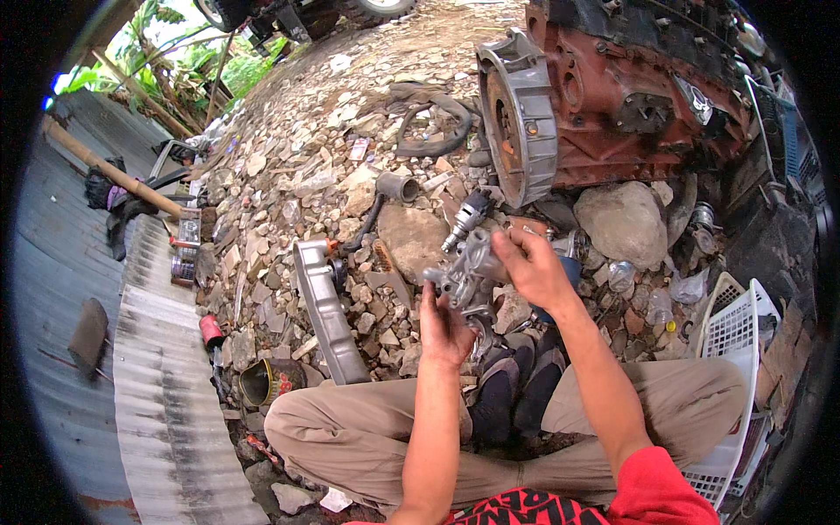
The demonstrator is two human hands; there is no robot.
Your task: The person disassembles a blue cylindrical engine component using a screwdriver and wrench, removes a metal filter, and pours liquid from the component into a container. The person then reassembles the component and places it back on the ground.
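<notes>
Between my two hands, above my shoes, is a grey cast metal engine part (472, 267) with several rounded bosses. My left hand (444, 328) is under its lower left side, fingers curled up against it. From the upper right, my right hand (535, 267) grips it with the thumb and fingers bent round its end. The far fingers of both hands are partly hidden behind the part. Just beyond it a smaller metal part with a dark body, like a starter drive (468, 219), lies on the stones. A long grey metal cover (328, 311) stands on the rubble to the left.
A large reddish-brown engine block (621, 96) with a grey bell housing (521, 118) fills the far right. Big stones (623, 223), a black hose (437, 122) and a short pipe (398, 186) lie around. White plastic baskets (731, 341) stand at right, corrugated sheets (166, 350) at left.
</notes>
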